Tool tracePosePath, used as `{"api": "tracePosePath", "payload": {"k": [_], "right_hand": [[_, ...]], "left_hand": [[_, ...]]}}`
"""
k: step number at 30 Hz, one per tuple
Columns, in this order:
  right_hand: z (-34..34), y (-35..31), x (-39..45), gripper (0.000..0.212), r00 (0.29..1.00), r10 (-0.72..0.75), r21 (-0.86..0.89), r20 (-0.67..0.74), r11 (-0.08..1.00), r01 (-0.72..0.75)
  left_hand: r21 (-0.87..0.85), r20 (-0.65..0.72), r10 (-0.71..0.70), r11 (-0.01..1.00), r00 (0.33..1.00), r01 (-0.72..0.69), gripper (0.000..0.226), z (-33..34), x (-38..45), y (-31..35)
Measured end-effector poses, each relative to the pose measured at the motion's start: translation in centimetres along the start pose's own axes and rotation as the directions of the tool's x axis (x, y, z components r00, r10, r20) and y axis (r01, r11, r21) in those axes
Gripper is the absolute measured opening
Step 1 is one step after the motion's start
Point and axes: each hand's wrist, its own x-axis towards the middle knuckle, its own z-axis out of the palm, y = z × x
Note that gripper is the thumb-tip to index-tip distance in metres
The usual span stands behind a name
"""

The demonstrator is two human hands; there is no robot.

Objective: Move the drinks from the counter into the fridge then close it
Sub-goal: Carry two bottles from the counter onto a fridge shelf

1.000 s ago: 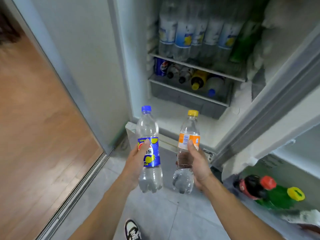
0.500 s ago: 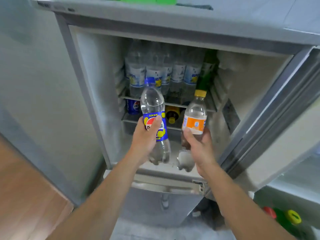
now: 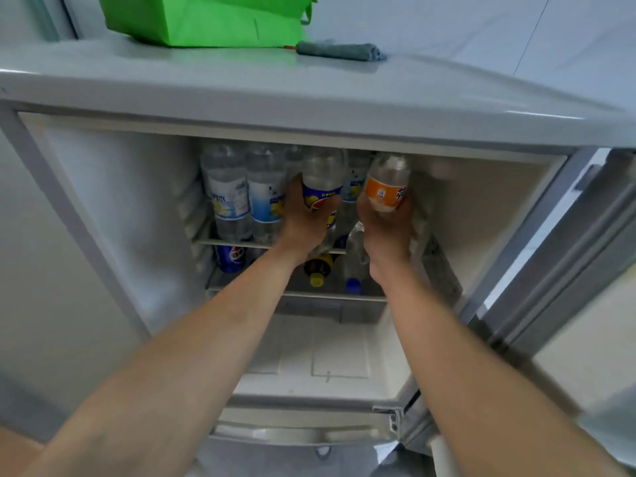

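Both bottles are standing roughly upright, long axis running up and down, necks aimed at the fridge ceiling, caps hidden behind the top lip of the opening. The blue-label bottle (image 3: pixel 321 187) leans a touch to the right at the top; the orange-label bottle (image 3: pixel 387 187) tilts slightly right too.

Left hand (image 3: pixel 303 222) is wrapped around the lower half of the blue-label one, fingers curled round the label. Right hand (image 3: pixel 387 232) grips the orange-label one from below, thumb and fingers curled round its body. Hands sit just beside each other, bottles near but apart.

Both are inside the fridge (image 3: pixel 110 218), up at the top shelf (image 3: pixel 241 243), toward its right end, in front of the row of clear bottles (image 3: pixel 229 201) already standing there. The held bottles are clear ribbed plastic with glossy wrap labels. The shelf is a thin wire or rail edge. The lower shelf holds a blue can (image 3: pixel 230 258) and a couple of bottles lying down with caps facing out, one yellow cap (image 3: pixel 316 279), one blue cap (image 3: pixel 353 286).

On the fridge top near its back edge: a green bag (image 3: pixel 206 18) and a folded grey cloth (image 3: pixel 340 51).
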Motion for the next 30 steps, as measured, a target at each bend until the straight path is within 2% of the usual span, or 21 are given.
{"api": "tracePosePath", "payload": {"k": [7,12,15,18,21,30], "right_hand": [[1.2,1.4,3.2,0.062,0.996,0.0,-0.031,0.087,1.0,0.003],[2.2,1.3,4.7,0.062,0.985,0.04,-0.038,0.167,0.999,-0.034],[1.9,1.5,4.4,0.066,0.98,0.048,-0.089,0.193,0.996,-0.031],[1.2,2.4,3.6,0.06,0.99,0.014,-0.233,0.143,0.972,0.019],[1.1,3.2,3.1,0.049,0.997,-0.03,-0.332,0.076,0.942,0.053],[1.4,3.8,4.1,0.053,0.999,0.001,-0.425,0.049,0.905,0.02]], "left_hand": [[0.053,-0.028,-0.006,0.999,1.0,0.007,0.053,1.7,3.5,-1.7],[0.081,0.03,-0.012,0.997,0.999,0.01,0.066,1.8,4.1,-1.8],[0.185,0.087,0.003,0.983,0.996,-0.019,0.078,1.4,3.1,-2.3],[0.374,0.041,0.073,0.924,0.997,-0.083,0.077,1.4,1.5,-3.3],[0.509,-0.033,0.081,0.859,0.996,-0.053,0.074,1.7,0.7,-3.8],[0.501,-0.063,0.055,0.865,0.996,-0.016,0.07,2.0,1.0,-3.7]]}}
